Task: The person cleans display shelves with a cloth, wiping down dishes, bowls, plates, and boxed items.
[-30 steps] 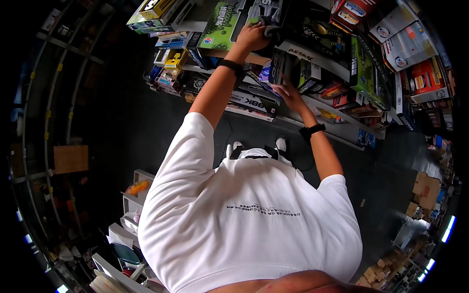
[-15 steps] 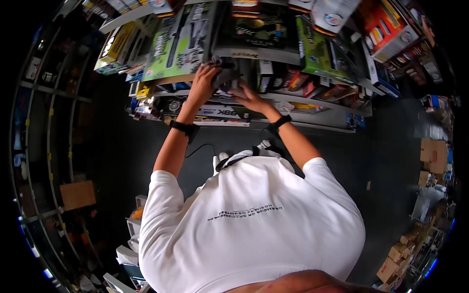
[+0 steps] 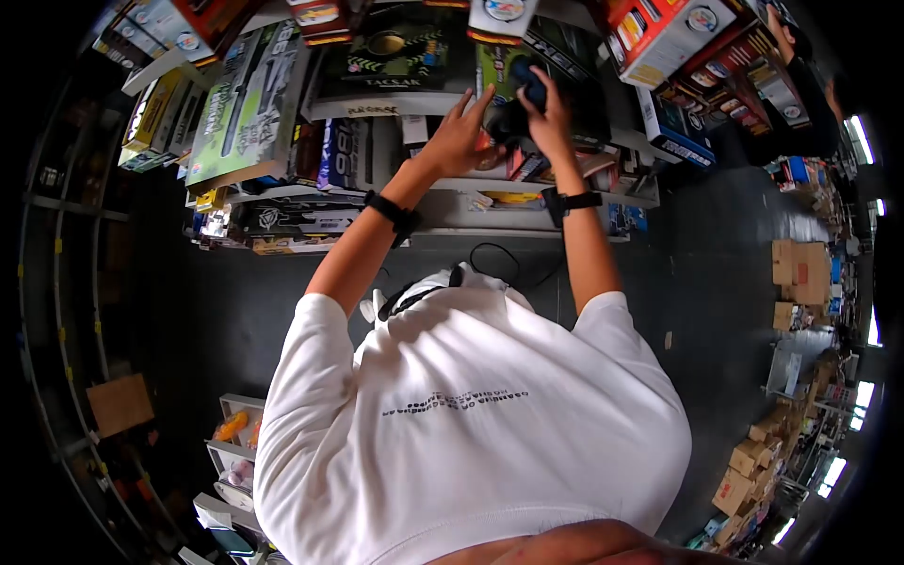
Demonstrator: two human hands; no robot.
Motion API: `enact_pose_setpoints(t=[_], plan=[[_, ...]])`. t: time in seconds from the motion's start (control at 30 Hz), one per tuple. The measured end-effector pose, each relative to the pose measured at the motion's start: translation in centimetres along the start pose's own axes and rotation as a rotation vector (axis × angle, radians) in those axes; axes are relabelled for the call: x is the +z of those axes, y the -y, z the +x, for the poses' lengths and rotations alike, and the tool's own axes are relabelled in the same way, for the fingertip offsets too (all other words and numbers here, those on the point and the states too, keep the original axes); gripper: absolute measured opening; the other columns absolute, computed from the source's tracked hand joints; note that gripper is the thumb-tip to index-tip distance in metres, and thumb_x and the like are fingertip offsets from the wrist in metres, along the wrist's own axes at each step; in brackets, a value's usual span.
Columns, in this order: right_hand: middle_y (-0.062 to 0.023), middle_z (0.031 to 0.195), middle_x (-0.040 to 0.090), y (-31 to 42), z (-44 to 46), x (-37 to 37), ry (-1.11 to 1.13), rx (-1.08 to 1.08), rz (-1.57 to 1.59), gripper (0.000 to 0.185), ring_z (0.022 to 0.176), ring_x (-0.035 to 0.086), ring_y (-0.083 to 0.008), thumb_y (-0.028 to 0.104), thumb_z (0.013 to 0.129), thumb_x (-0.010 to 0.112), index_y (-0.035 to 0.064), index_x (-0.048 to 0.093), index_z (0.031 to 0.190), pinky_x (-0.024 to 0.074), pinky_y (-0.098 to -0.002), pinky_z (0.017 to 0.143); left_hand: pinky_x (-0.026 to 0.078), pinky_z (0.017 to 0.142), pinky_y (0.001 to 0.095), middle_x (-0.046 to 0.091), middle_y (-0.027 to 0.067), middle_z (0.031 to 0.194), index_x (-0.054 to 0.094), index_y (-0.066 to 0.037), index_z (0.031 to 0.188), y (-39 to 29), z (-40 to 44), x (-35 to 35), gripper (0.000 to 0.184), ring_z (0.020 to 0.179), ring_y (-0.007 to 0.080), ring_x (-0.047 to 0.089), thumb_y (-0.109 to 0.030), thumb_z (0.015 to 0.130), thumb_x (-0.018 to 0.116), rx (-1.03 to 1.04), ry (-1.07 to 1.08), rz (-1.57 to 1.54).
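Head view: landmark is the black box lettered TACSAK (image 3: 400, 58). Dark item (image 3: 530, 85) lies to its right, near the shelf front; shape unclear, part blurred. Right hand (image 3: 554, 121) grasps it between thumb and fingers, presumably a light grip for handling something small. Left hand (image 3: 454, 143) is released, fingers spread, between landmark and item; probably placed to guide or steady. Contact: cannot tell.

Green-and-white box (image 3: 243, 108) leans left of the landmark, long face up, likely so its print can be read; others are packed closely, probably to save room.

Surface: pale shelf (image 3: 405, 102) with its edge just below the landmark, a lower tier beneath. Room: dark floor (image 3: 702, 254) below the landmark, brown cartons (image 3: 812, 273) well to its right, another person's hand (image 3: 780, 33) far right, apart
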State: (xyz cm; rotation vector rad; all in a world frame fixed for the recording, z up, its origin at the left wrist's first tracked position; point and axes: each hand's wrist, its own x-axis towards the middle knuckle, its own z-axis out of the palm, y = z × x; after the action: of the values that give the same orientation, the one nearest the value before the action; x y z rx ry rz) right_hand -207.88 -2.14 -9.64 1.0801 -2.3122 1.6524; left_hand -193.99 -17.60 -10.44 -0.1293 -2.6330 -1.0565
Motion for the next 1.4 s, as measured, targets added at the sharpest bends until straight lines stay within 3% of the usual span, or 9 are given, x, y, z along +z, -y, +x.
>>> enact_pose_setpoints(t=[0.2,0.37,0.6,0.8,0.9,1.0,1.13,1.2,1.4], plan=[[-0.0223,0.124,0.048,-9.0,-2.9,-8.9,-0.033,0.176,-1.003,0.053,0.114,0.052,-0.0453,0.034,0.084,0.07,0.03,0.054,0.135,0.051,-0.0517,0.089,0.024,0.117,0.0555,0.028,0.0092,0.159,0.023,-0.021,0.155,1.8,3.3,6.4,0.075,0.147,0.0348,0.021,-0.04,0.093,0.061,-0.13,0.026,0.43],[-0.0248,0.118,0.054,-16.3,2.3,-11.7,0.032,0.029,-0.909,0.052,0.11,0.052,-0.0444,0.027,0.082,0.071,0.0215,0.058,0.132,0.0442,-0.047,0.097,0.033,0.109,0.0608,0.05,-0.0009,0.146,0.055,-0.027,0.135,2.5,3.8,6.7,0.039,0.138,0.0213,0.042,-0.02,0.097,0.05,-0.137,-0.075,0.549],[-0.0255,0.122,0.06,-27.0,11.8,-12.9,0.117,-0.269,-0.893,0.051,0.114,0.054,-0.0455,0.027,0.085,0.069,0.0162,0.056,0.133,0.0426,-0.0494,0.099,0.036,0.11,0.0525,0.043,-0.004,0.151,0.049,-0.031,0.141,2.0,3.8,8.1,0.046,0.142,0.0214,0.036,-0.018,0.097,0.049,-0.247,-0.011,0.583],[-0.0225,0.136,0.054,-19.8,11.0,-10.5,0.316,0.03,-0.979,0.047,0.123,0.052,-0.0432,0.031,0.092,0.062,0.0151,0.054,0.136,0.0429,-0.0463,0.102,0.04,0.105,0.0545,0.048,-0.0029,0.148,0.056,-0.03,0.135,2.7,3.6,7.9,0.048,0.14,0.0198,0.039,-0.01,0.092,0.049,-0.196,-0.12,0.476],[-0.0165,0.145,0.047,-19.3,9.5,-9.2,0.149,-0.324,-0.825,0.043,0.123,0.052,-0.0408,0.039,0.095,0.057,0.0153,0.059,0.131,0.0437,-0.0443,0.102,0.037,0.11,0.0485,0.044,-0.004,0.15,0.056,-0.03,0.136,1.8,4.1,6.8,0.055,0.143,0.0179,0.035,-0.003,0.089,0.047,-0.28,-0.035,0.469],[-0.0093,0.147,0.047,-11.8,5.1,-9.0,0.431,-0.013,-0.642,0.037,0.13,0.049,-0.0318,0.044,0.095,0.057,0.016,0.067,0.118,0.0445,-0.0453,0.102,0.037,0.111,0.048,0.044,-0.004,0.15,0.056,-0.031,0.137,2.0,3.6,6.8,0.057,0.143,0.0179,0.035,-0.002,0.088,0.049,-0.258,-0.026,0.457],[-0.0146,0.147,0.045,-10.2,0.6,-10.4,0.552,-0.136,-0.403,0.034,0.13,0.049,-0.0345,0.021,0.091,0.063,0.0187,0.065,0.125,0.0434,-0.0411,0.104,0.038,0.111,0.0471,0.043,-0.004,0.151,0.055,-0.031,0.138,2.3,3.4,7.1,0.06,0.143,0.0179,0.034,-0.002,0.085,0.052,-0.232,-0.082,0.381],[-0.0199,0.145,0.046,-11.5,1.1,-13.0,0.572,-0.15,-0.334,0.061,0.129,0.05,-0.0381,-0.005,0.075,0.063,0.0186,0.061,0.132,0.0433,-0.0376,0.104,0.038,0.111,0.047,0.043,-0.004,0.151,0.055,-0.031,0.137,2.6,3.1,7.0,0.061,0.143,0.018,0.034,-0.002,0.084,0.053,-0.219,-0.095,0.372],[-0.0216,0.13,0.057,-17.9,6.7,-14.4,0.329,-0.115,-0.438,0.046,0.121,0.054,-0.038,0.002,0.083,0.065,0.0132,0.062,0.128,0.0441,-0.039,0.101,0.041,0.108,0.0469,0.043,-0.0016,0.151,0.054,-0.031,0.138,3.8,3.4,7.3,0.058,0.143,0.021,0.035,-0.009,0.085,0.059,-0.166,-0.082,0.326]])
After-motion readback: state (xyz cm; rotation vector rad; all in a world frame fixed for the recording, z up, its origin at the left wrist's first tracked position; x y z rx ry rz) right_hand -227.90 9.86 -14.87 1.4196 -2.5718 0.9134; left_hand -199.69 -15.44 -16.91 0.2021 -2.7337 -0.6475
